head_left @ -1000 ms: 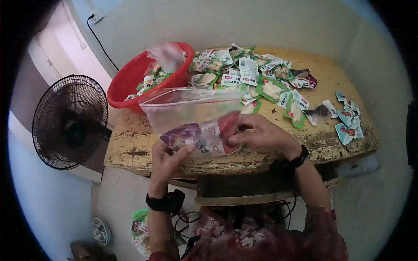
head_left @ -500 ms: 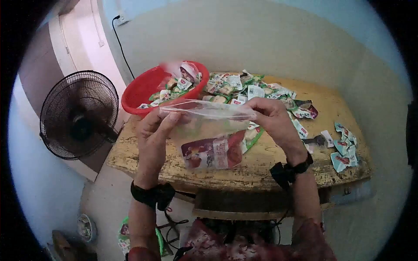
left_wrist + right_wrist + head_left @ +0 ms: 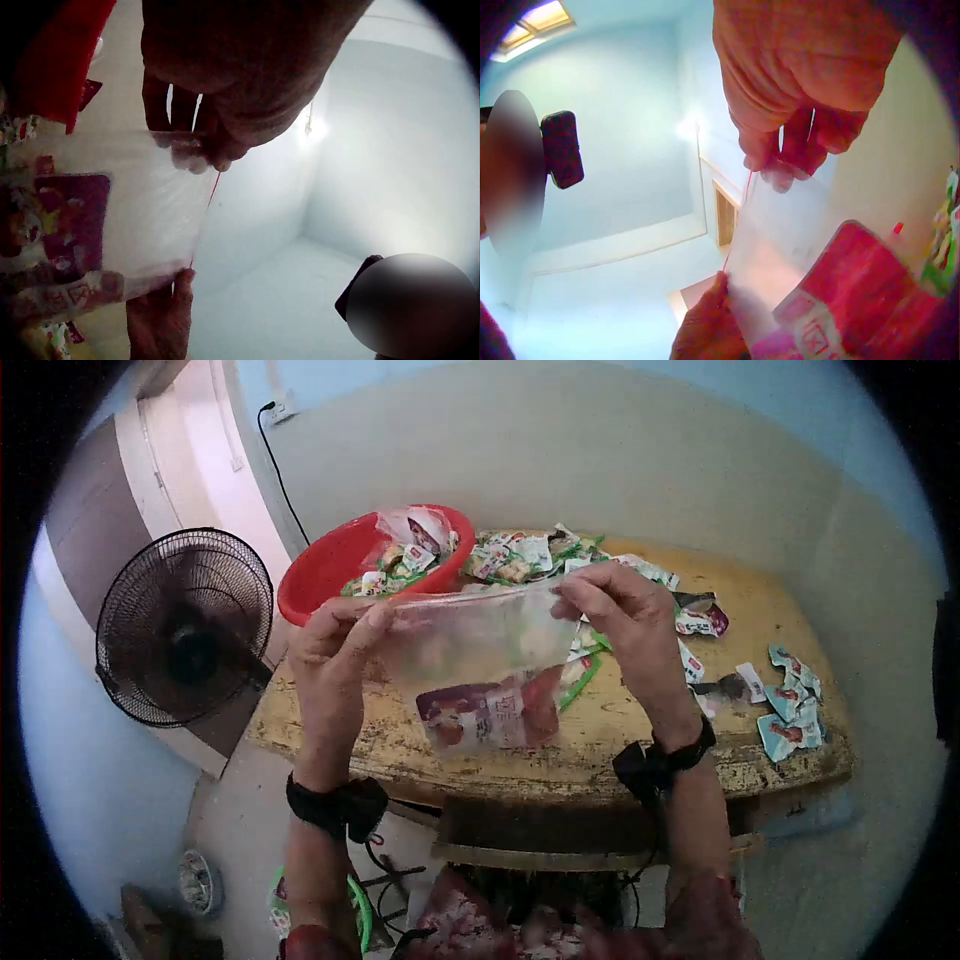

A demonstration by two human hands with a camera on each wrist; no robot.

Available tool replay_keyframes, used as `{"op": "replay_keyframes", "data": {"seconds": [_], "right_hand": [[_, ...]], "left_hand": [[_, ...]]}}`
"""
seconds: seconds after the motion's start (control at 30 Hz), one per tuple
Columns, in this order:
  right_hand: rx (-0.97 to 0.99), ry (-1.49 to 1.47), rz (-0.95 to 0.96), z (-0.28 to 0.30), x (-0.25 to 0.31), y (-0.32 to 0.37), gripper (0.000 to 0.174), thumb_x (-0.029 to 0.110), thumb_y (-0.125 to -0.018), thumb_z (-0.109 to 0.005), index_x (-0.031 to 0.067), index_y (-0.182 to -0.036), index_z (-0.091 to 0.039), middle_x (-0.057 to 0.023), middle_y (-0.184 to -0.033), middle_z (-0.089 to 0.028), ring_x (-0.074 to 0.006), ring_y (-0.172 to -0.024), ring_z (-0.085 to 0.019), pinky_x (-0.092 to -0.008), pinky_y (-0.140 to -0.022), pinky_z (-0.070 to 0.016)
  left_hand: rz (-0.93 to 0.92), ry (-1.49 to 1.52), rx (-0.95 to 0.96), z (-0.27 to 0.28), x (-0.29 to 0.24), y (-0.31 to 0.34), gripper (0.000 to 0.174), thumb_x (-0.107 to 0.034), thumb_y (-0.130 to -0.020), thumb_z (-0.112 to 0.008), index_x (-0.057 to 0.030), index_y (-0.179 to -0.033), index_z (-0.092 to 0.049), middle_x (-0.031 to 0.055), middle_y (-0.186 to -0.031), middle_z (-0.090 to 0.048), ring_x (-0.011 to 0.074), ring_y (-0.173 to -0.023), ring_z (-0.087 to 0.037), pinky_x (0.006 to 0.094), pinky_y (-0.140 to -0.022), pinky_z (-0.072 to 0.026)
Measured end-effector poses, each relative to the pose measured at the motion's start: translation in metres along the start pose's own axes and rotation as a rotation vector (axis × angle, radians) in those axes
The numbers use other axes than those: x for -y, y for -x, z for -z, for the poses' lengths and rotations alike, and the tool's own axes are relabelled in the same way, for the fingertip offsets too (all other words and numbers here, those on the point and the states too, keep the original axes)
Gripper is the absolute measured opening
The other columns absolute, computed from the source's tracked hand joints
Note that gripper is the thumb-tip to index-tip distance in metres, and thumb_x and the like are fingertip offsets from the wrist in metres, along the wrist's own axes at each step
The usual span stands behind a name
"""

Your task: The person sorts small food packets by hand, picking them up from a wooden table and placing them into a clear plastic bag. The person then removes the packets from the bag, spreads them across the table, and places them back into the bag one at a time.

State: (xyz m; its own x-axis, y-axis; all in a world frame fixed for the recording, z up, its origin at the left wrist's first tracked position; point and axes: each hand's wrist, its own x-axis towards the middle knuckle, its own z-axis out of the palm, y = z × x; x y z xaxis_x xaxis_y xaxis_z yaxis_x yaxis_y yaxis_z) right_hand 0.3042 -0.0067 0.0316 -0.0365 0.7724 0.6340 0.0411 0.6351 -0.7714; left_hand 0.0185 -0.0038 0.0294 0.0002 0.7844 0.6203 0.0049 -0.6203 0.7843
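Observation:
A clear zip bag (image 3: 465, 635) with a red line along its top hangs between both hands above the table. My left hand (image 3: 335, 650) pinches the bag's left top corner between thumb and fingers. At the other top corner my right hand (image 3: 630, 620) pinches the same edge. Inside, at the bottom of the bag, lies a purple and red printed snack packet (image 3: 480, 715). The left wrist view shows the packet's purple end (image 3: 79, 217) through the plastic, and the right wrist view shows its red end (image 3: 855, 277).
A red basin (image 3: 325, 565) with small packets stands at the back left of the worn yellow table (image 3: 640, 730). Several green and white packets (image 3: 515, 560) lie behind the bag. Light blue packets (image 3: 793, 710) lie at the right. A black fan (image 3: 185, 625) stands at the left.
Both hands have gone from the packet in the bag up to the bag's top corners. The bag's mouth, gaping half a second ago, now looks drawn into a straight line.

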Motion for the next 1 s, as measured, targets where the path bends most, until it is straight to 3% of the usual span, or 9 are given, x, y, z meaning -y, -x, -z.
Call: {"op": "replay_keyframes", "data": {"seconds": [0.1, 0.27, 0.43, 0.53, 0.63, 0.73, 0.83, 0.87, 1.0], "right_hand": [[0.003, 0.027, 0.027, -0.001, 0.001, -0.001, 0.018, 0.018, -0.098, -0.066, 0.0013, -0.102, -0.074, -0.0033, -0.087, -0.072, -0.0093, -0.081, -0.066, -0.0257, -0.077, -0.0536], [-0.027, -0.036, 0.015, -0.006, -0.004, -0.001, 0.016, 0.013, -0.097, -0.066, 0.0, -0.103, -0.073, -0.0049, -0.09, -0.073, -0.0115, -0.086, -0.069, -0.0269, -0.079, -0.0554], [-0.044, -0.035, 0.006, -0.006, 0.003, 0.0, 0.012, 0.008, -0.096, -0.067, -0.0003, -0.103, -0.072, -0.006, -0.092, -0.073, -0.0106, -0.087, -0.068, -0.0277, -0.081, -0.0556], [-0.028, -0.059, 0.034, -0.003, -0.001, -0.001, 0.011, 0.007, -0.094, -0.068, 0.0013, -0.102, -0.073, -0.005, -0.092, -0.073, -0.0103, -0.087, -0.068, -0.0272, -0.081, -0.0553], [-0.027, -0.02, 0.062, -0.005, 0.001, 0.0, 0.01, 0.008, -0.094, -0.069, 0.0027, -0.102, -0.073, -0.0038, -0.094, -0.073, -0.0101, -0.088, -0.067, -0.0266, -0.079, -0.0541], [-0.026, -0.012, 0.101, -0.003, -0.002, 0.001, 0.012, 0.01, -0.092, -0.071, 0.0036, -0.102, -0.073, -0.0028, -0.097, -0.073, -0.0099, -0.089, -0.066, -0.027, -0.078, -0.0526], [-0.035, 0.04, 0.104, 0.001, 0.0, 0.003, 0.013, 0.012, -0.092, -0.072, 0.0036, -0.102, -0.073, -0.0029, -0.099, -0.072, -0.0102, -0.089, -0.065, -0.0278, -0.077, -0.0517], [-0.036, 0.045, 0.08, 0.002, 0.002, 0.002, 0.014, 0.013, -0.091, -0.073, 0.0038, -0.102, -0.074, -0.003, -0.097, -0.072, -0.0108, -0.089, -0.065, -0.0281, -0.078, -0.0518], [-0.042, 0.062, 0.093, -0.002, 0.006, 0.002, 0.012, 0.011, -0.092, -0.073, 0.0027, -0.1, -0.073, -0.0018, -0.093, -0.072, -0.009, -0.086, -0.064, -0.0258, -0.075, -0.0508]], "left_hand": [[-0.056, -0.001, 0.024, 0.007, 0.0, -0.001, 0.015, -0.007, -0.096, -0.067, 0.0011, -0.108, -0.069, 0.0041, -0.098, -0.072, 0.0091, -0.089, -0.066, 0.0244, -0.081, -0.0518], [0.015, -0.008, 0.015, 0.007, 0.004, -0.003, 0.015, -0.005, -0.096, -0.066, 0.0014, -0.109, -0.069, 0.0052, -0.099, -0.071, 0.0115, -0.092, -0.066, 0.0259, -0.084, -0.0522], [-0.05, -0.144, 0.13, -0.009, -0.033, -0.014, 0.019, -0.009, -0.095, -0.068, 0.0013, -0.11, -0.068, 0.0064, -0.104, -0.07, 0.0142, -0.101, -0.066, 0.0303, -0.088, -0.0542], [-0.158, -0.338, 0.203, -0.019, -0.043, -0.024, 0.029, -0.014, -0.09, -0.073, -0.0006, -0.115, -0.068, 0.0104, -0.118, -0.069, 0.0225, -0.114, -0.064, 0.0366, -0.103, -0.0467], [-0.671, -0.768, 0.368, -0.055, -0.072, -0.04, 0.027, -0.015, -0.086, -0.073, 0.0004, -0.108, -0.068, 0.0104, -0.108, -0.068, 0.0274, -0.107, -0.065, 0.0401, -0.093, -0.0513], [-0.596, -0.855, 0.566, -0.076, -0.074, -0.046, 0.026, -0.017, -0.087, -0.076, -0.0036, -0.109, -0.069, 0.0134, -0.114, -0.069, 0.0281, -0.109, -0.066, 0.039, -0.099, -0.0485], [-0.383, -0.765, 0.655, -0.086, -0.065, -0.054, 0.022, -0.017, -0.088, -0.076, -0.0017, -0.102, -0.068, 0.0132, -0.103, -0.07, 0.0261, -0.102, -0.067, 0.0383, -0.092, -0.0501], [-0.427, -0.728, 0.63, -0.085, -0.06, -0.058, 0.019, -0.016, -0.089, -0.074, -0.0001, -0.097, -0.068, 0.0123, -0.094, -0.07, 0.0258, -0.092, -0.067, 0.0378, -0.084, -0.0511], [-0.25, -0.774, 0.672, -0.074, -0.065, -0.056, 0.016, -0.015, -0.089, -0.074, -0.0001, -0.093, -0.068, 0.0081, -0.087, -0.069, 0.0198, -0.085, -0.065, 0.0346, -0.08, -0.0514]]}}
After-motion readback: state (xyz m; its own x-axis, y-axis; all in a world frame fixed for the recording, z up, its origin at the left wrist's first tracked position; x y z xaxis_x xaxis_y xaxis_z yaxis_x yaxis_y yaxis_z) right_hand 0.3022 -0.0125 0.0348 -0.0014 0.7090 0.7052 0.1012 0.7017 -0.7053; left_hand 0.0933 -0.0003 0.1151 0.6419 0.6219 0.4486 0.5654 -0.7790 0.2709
